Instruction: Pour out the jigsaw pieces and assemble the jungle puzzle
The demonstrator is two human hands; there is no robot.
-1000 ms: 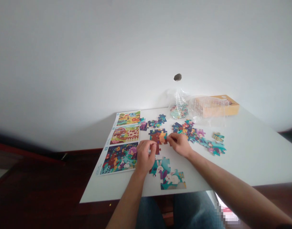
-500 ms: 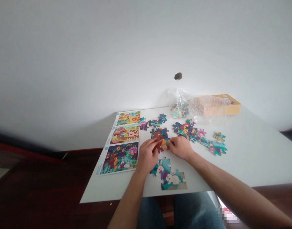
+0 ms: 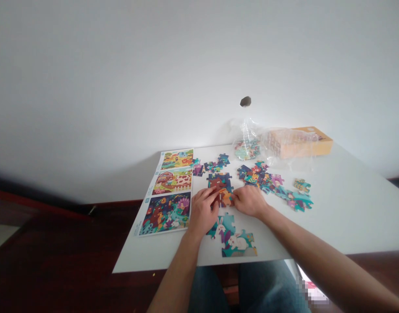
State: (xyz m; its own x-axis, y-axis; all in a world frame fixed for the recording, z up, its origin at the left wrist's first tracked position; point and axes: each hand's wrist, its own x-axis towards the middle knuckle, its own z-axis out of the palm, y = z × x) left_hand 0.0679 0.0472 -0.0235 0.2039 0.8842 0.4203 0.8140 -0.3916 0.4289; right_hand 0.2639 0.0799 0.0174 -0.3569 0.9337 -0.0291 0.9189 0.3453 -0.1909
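Two jigsaw areas meet between my hands: a dark blue puzzle section with a brown bear [image 3: 216,182] and, just below, a puzzle piece with an orange animal [image 3: 226,199]. My left hand [image 3: 203,212] has its fingers closed over the left edge of these pieces, partly hiding them. At the right edge, my right hand [image 3: 251,201] pinches the orange-animal piece between thumb and curled fingers. Nearer me lie joined rabbit pieces [image 3: 239,244], partly behind my left hand.
A picture sheet [image 3: 165,213] lies left on the white table [image 3: 346,213]. Dark blue pieces [image 3: 215,167] lie behind my hands; a colourful cluster [image 3: 259,176] and teal pieces [image 3: 299,201] lie right. At the back are a bag of pieces [image 3: 246,150] and a yellow box [image 3: 321,145].
The view has shifted slightly. My right hand's fingers have curled in closer at the orange-animal piece; my left hand stays on the pieces' left edge.
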